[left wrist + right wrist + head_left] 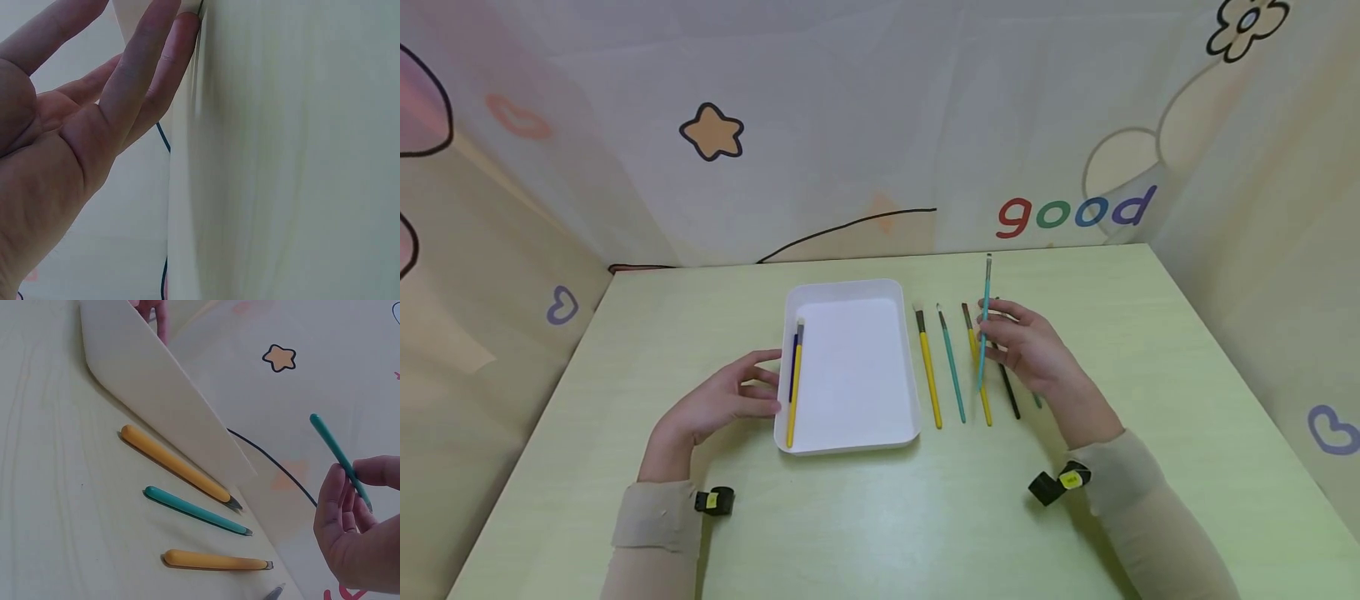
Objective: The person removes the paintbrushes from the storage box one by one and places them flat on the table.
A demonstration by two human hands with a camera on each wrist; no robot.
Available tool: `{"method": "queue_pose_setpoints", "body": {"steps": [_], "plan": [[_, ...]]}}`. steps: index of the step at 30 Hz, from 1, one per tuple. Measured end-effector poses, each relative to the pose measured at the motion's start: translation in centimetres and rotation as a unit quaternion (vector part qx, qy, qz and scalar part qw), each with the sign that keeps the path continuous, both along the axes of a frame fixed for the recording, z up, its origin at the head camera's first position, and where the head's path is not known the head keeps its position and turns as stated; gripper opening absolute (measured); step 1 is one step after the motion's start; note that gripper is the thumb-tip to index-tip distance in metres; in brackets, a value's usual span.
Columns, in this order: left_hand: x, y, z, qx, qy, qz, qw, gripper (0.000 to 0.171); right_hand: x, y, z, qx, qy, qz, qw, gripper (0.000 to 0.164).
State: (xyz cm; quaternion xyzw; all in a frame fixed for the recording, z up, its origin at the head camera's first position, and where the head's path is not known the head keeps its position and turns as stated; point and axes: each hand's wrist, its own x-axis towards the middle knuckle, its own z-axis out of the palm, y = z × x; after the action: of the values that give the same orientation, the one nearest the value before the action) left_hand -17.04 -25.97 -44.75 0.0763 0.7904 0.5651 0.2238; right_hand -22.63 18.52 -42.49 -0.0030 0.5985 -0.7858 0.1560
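My right hand (pixel 1036 350) pinches a teal paintbrush (pixel 988 287) between thumb and fingers, raised over the row of brushes with its bristle end pointing away from me. The right wrist view also shows this teal handle (pixel 328 437) above the table. My left hand (pixel 718 402) is at the left side of a white tray (pixel 857 375), fingertips right at its rim and fingers fairly straight. Inside the tray, along its left wall, lie a yellow paintbrush (pixel 795 387) and a dark blue one (pixel 792 375), partly hidden beside it.
Right of the tray several brushes lie roughly side by side: a yellow brush (pixel 929 375), a teal brush (pixel 953 367), another yellow brush (pixel 985 400), a black brush (pixel 1010 392) and a green handle end (pixel 1037 401) partly under my right hand. A printed curtain (pixel 850 125) hangs behind the table.
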Motion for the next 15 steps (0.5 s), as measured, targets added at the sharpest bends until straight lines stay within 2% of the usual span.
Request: {"method": "queue_pose_setpoints", "body": {"steps": [7,15], "plan": [[-0.2,-0.2,0.0,0.000,0.000,0.000,1.0000,0.081,-0.3,0.4,0.2,-0.012,-0.002,-0.004,1.000,0.033],[-0.2,-0.1,0.1,0.001,0.000,-0.002,1.0000,0.079,-0.7,1.3,0.0,0.010,-0.006,-0.017,1.000,0.025]]}}
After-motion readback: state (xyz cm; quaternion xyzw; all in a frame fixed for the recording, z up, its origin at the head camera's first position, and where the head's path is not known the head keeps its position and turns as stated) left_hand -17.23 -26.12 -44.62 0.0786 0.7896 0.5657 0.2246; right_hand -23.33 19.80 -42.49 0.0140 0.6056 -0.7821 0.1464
